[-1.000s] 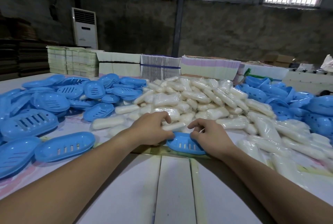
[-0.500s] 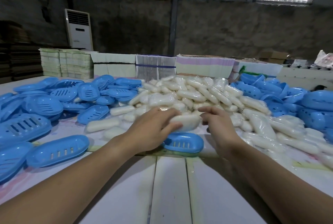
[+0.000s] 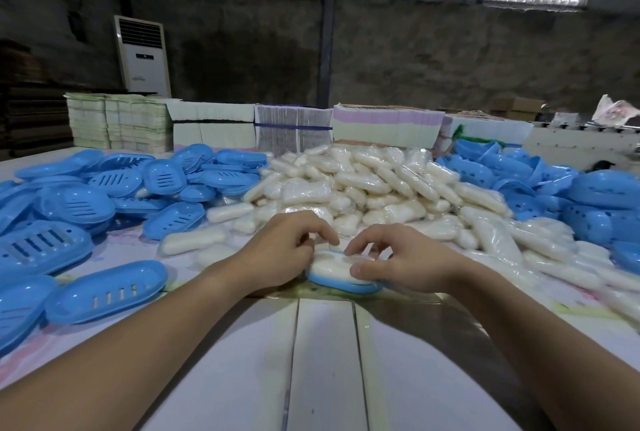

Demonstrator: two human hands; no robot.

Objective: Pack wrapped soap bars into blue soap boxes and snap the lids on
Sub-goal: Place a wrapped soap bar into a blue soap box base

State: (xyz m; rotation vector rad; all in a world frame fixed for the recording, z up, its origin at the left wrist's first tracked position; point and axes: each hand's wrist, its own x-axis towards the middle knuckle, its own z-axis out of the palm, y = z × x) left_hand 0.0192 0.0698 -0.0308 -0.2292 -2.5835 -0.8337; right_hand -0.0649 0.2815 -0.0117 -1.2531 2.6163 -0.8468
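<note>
A wrapped white soap bar (image 3: pixel 333 267) lies in a blue soap box base (image 3: pixel 346 286) at the near middle of the table. My left hand (image 3: pixel 282 250) presses on the bar's left end with curled fingers. My right hand (image 3: pixel 398 259) holds its right end, thumb on the front edge. Behind them rises a big heap of wrapped soap bars (image 3: pixel 367 184). Slotted blue lids (image 3: pixel 104 292) are piled at the left, blue box bases (image 3: pixel 588 195) at the right.
Stacks of flat cartons (image 3: pixel 298 132) line the far table edge. A white floor air conditioner (image 3: pixel 143 56) stands at the back left. Loose soap bars (image 3: pixel 194 241) lie beside my left hand. White boards (image 3: pixel 322 361) span the near table.
Both hands lifted a wrapped soap bar from the heap and brought it down into the blue base, which had held nothing.
</note>
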